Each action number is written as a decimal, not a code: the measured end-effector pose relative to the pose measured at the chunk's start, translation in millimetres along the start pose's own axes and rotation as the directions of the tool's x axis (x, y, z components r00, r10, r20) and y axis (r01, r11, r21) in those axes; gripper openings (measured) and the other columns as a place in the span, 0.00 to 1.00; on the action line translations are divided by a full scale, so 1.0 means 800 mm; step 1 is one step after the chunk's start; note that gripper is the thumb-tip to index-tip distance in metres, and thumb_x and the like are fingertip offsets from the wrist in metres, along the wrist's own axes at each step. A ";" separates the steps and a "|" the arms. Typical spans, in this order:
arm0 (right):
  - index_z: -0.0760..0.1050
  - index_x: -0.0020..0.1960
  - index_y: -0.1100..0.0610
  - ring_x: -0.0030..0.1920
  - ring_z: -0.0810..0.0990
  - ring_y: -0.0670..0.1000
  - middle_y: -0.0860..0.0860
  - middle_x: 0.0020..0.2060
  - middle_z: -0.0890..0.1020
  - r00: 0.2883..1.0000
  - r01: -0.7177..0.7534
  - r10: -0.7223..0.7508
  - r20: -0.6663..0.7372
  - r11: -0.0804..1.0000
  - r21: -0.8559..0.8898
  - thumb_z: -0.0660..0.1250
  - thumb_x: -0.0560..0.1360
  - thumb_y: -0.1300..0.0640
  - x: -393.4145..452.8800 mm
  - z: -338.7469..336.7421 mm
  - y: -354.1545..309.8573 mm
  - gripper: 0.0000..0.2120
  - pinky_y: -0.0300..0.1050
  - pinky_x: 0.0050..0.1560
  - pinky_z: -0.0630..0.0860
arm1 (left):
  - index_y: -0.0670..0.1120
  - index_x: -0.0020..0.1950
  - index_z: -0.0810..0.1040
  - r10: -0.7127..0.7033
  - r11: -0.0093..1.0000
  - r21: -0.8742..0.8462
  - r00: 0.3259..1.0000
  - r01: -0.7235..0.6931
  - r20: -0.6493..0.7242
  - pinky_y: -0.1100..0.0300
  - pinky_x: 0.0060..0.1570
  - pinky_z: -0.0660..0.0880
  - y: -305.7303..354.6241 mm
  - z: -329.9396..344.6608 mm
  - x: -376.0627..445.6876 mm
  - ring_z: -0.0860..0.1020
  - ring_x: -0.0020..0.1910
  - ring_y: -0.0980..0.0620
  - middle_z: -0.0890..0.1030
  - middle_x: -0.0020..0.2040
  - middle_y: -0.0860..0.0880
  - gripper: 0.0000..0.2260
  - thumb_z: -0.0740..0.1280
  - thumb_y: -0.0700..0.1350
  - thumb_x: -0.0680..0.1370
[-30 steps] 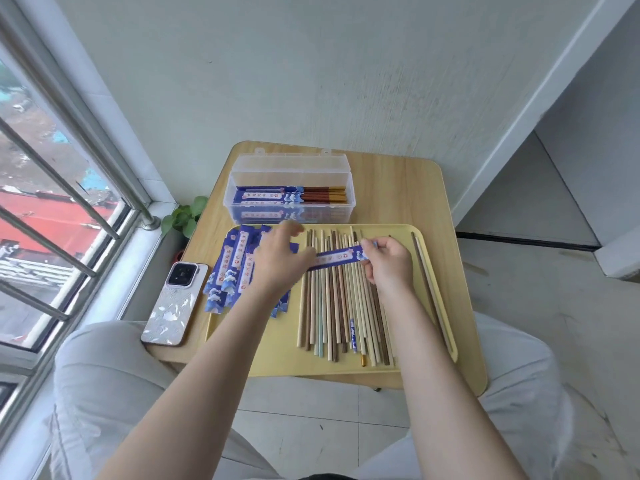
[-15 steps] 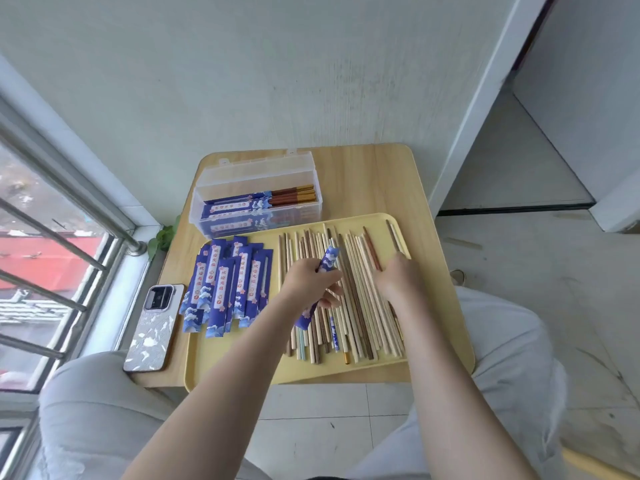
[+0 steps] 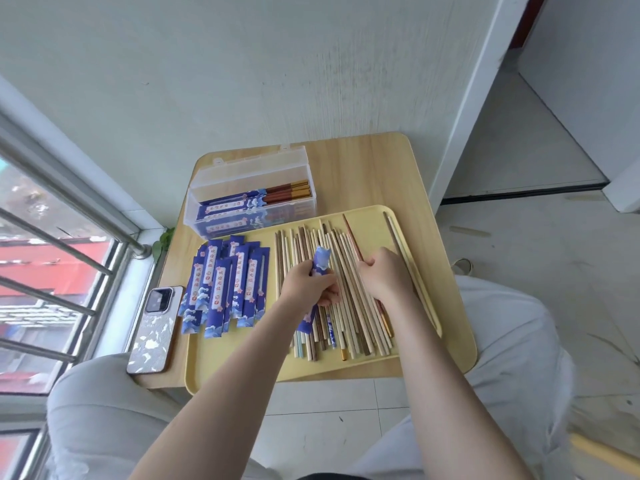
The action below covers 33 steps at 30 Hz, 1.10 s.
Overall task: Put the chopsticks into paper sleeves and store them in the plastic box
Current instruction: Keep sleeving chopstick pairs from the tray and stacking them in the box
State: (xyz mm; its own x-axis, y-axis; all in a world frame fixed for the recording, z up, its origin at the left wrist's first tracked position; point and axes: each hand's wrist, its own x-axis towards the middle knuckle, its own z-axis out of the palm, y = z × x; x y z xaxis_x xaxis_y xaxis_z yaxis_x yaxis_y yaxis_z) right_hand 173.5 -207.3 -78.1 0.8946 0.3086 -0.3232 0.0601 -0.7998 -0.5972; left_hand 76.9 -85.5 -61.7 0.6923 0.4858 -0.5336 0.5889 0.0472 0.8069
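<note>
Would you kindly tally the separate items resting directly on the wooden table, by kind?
Clear plastic box holding sleeved chopsticks: 1
Yellow rectangular tray with blue paper sleeves and loose chopsticks: 1
Phone in a white patterned case: 1
Total: 3

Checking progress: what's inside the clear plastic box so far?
The plastic box holds sleeved chopsticks, brown ends sticking out of blue sleeves toward the right. More blue shows through the front wall below; how many lie underneath is hidden.

One plastic box [image 3: 252,199], one tray [image 3: 367,370], one phone [image 3: 154,330] — two hands.
</note>
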 end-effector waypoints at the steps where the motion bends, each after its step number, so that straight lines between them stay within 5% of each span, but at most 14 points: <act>1: 0.74 0.54 0.58 0.44 0.80 0.53 0.53 0.47 0.81 1.000 0.027 -0.027 -0.010 0.999 0.037 0.63 0.81 0.51 -0.001 -0.003 -0.002 0.10 0.46 0.40 0.75 | 0.38 0.54 0.76 0.004 1.000 -0.014 1.000 -0.004 0.005 0.57 0.37 0.81 0.001 -0.002 0.000 0.84 0.34 0.49 0.85 0.43 0.40 0.07 0.70 0.38 0.78; 7: 0.74 0.59 0.46 0.36 0.78 0.49 0.52 0.39 0.84 0.984 0.164 -0.178 -0.002 0.899 0.407 0.62 0.81 0.57 -0.013 -0.034 -0.031 0.09 0.41 0.35 0.72 | 0.42 0.57 0.78 0.046 0.980 -0.194 0.999 -0.046 -0.003 0.52 0.42 0.82 0.011 -0.023 -0.002 0.82 0.35 0.47 0.85 0.43 0.44 0.12 0.74 0.45 0.77; 10: 0.80 0.53 0.52 0.35 0.76 0.50 0.52 0.40 0.86 0.980 0.057 -0.168 0.106 0.748 0.661 0.60 0.80 0.61 -0.018 -0.042 -0.047 0.11 0.41 0.31 0.69 | 0.39 0.57 0.77 0.048 0.953 -0.299 0.999 -0.040 0.019 0.52 0.39 0.80 0.016 -0.038 -0.004 0.81 0.34 0.45 0.83 0.41 0.42 0.10 0.69 0.44 0.80; 15: 0.78 0.57 0.61 0.42 0.85 0.54 0.57 0.47 0.87 0.952 0.011 -0.268 0.147 0.511 0.860 0.65 0.80 0.63 -0.027 -0.045 -0.075 0.07 0.42 0.35 0.74 | 0.41 0.51 0.76 0.059 0.952 -0.299 0.997 -0.068 -0.040 0.51 0.40 0.79 0.019 -0.062 -0.006 0.78 0.30 0.47 0.79 0.37 0.43 0.02 0.67 0.37 0.79; 19: 0.80 0.55 0.59 0.32 0.79 0.50 0.54 0.37 0.85 0.963 0.141 -0.270 0.025 0.577 0.804 0.65 0.81 0.58 -0.031 -0.035 -0.099 0.07 0.41 0.30 0.72 | 0.44 0.41 0.72 0.129 0.991 -0.013 0.985 -0.132 -0.118 0.61 0.30 0.75 0.014 -0.084 -0.008 0.73 0.25 0.51 0.74 0.29 0.47 0.09 0.70 0.44 0.77; 24: 0.75 0.48 0.57 0.27 0.69 0.48 0.49 0.29 0.74 0.959 0.284 -0.222 -0.179 0.684 0.672 0.60 0.83 0.54 -0.031 -0.028 -0.124 0.09 0.43 0.31 0.67 | 0.44 0.40 0.72 0.164 0.964 0.228 0.982 -0.140 -0.093 0.58 0.32 0.74 0.000 -0.099 -0.007 0.72 0.29 0.51 0.74 0.33 0.47 0.11 0.72 0.47 0.75; 33: 0.72 0.47 0.56 0.26 0.70 0.42 0.48 0.30 0.74 0.927 0.374 -0.313 -0.205 0.793 0.481 0.57 0.84 0.54 -0.041 -0.020 -0.148 0.10 0.38 0.32 0.69 | 0.44 0.40 0.75 0.236 0.955 0.191 0.971 -0.225 -0.039 0.60 0.31 0.71 -0.009 -0.107 -0.015 0.71 0.26 0.54 0.75 0.32 0.48 0.09 0.72 0.46 0.75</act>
State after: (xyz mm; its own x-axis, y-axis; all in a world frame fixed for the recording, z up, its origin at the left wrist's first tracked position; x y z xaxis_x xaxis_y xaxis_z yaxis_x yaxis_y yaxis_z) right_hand 144.3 -130.8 15.1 0.9016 0.4309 0.0375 0.1692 -0.2716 -0.9474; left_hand 28.9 -17.0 -39.8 0.7951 0.5167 -0.3175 0.4868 -0.2313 0.8424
